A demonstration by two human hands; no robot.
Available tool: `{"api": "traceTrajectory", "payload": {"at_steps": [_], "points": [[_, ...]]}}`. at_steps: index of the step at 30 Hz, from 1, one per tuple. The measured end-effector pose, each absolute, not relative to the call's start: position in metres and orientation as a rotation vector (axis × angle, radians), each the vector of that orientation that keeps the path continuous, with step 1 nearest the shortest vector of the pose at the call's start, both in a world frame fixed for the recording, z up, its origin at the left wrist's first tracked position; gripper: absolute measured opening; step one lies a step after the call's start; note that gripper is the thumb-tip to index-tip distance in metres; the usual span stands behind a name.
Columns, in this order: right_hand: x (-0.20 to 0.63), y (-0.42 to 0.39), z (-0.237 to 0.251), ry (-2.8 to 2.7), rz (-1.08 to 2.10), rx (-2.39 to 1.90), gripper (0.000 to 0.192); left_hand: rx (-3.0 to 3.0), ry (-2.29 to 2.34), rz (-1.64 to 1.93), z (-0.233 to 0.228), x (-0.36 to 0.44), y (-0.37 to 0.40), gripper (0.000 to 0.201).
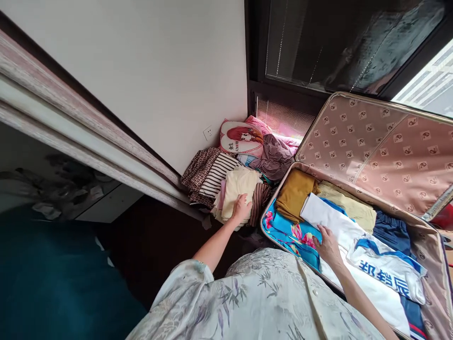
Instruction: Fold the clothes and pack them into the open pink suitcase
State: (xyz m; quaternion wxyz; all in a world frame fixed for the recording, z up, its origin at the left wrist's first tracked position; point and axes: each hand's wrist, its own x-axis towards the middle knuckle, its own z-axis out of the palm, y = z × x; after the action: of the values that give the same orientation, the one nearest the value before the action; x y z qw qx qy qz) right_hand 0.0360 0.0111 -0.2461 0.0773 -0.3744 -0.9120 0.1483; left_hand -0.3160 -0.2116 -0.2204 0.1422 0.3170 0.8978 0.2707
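Here, hands [242, 208] [328, 245] lie spread, left on cream cloth [240, 184], right near a garment's [391, 262] blue Chinese characters [385, 278].

Garments [341, 226] in suitcase [384, 148] at right, clothes pile [231, 184] to its left, cushion [240, 138] behind pile, window [339, 45] behind suitcase

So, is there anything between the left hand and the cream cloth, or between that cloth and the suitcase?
Nothing visible separates the left hand from the cream cloth: the hand appears to rest on it. Between that cloth and the open suitcase lies a brown striped cloth.
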Motion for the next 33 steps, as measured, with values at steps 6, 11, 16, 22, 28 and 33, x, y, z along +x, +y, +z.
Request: {"api": "traceTrajectory", "payload": {"at_steps": [6,11,16,22,28,33], "points": [[0.034,-0.015,-0.245,-2.699,0.526,-1.123,0.048,1.365,2.382,0.593,-0.225,-0.329,-0.149,0.037],[0.05,-0.034,-0.238,-2.587,0.546,-1.227,0.046,1.487,2.264,0.48,-0.228,-0.359,-0.111,0.038],[0.074,-0.06,-0.239,-2.475,0.602,-1.406,0.048,1.593,2.135,0.251,-0.238,-0.375,-0.073,0.038],[0.092,-0.089,-0.243,-2.346,0.669,-1.58,0.048,1.617,2.034,-0.09,-0.245,-0.382,-0.045,0.055],[0.083,-0.098,-0.233,-2.29,0.671,-1.644,0.046,1.618,1.941,-0.276,-0.248,-0.384,-0.027,0.036],[0.076,-0.098,-0.228,-2.261,0.696,-1.638,0.046,1.653,1.805,-0.257,-0.244,-0.392,-0.025,0.03]]}}
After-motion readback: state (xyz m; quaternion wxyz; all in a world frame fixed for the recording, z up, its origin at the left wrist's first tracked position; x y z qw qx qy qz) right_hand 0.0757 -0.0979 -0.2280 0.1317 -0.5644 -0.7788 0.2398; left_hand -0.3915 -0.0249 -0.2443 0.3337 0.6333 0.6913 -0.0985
